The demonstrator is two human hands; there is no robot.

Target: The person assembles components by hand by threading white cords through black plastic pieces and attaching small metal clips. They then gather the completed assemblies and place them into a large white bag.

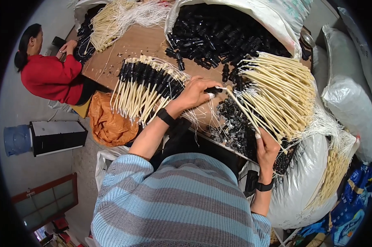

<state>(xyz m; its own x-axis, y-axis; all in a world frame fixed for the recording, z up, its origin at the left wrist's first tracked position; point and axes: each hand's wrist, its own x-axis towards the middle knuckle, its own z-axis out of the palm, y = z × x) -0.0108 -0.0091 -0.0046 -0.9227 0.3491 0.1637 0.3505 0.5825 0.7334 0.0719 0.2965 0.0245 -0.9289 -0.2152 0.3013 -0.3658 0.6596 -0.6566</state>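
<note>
Brown table (133,46), pale stick (242,108) in right fingers (269,139)

Your left hand (196,91) reaches well beyond your striped sweater (177,197), back uppermost, fingers curled in a grip. Your right hand (268,145), ahead and right of the sweater, pinches with thumb extended. Dark bands (166,118) circle both wrists (175,108).

Brown worktable (132,45), 11 o'clock. Plain greyish wall (11,92), 9 o'clock; black-and-white water dispenser (56,138) with blue bottle (17,140) near it. Grey floor (85,160), 8-9 o'clock. Red-brown framed glass panes (50,197), 8 o'clock, door or window unclear. Pale wall (324,18), 2 o'clock.
</note>
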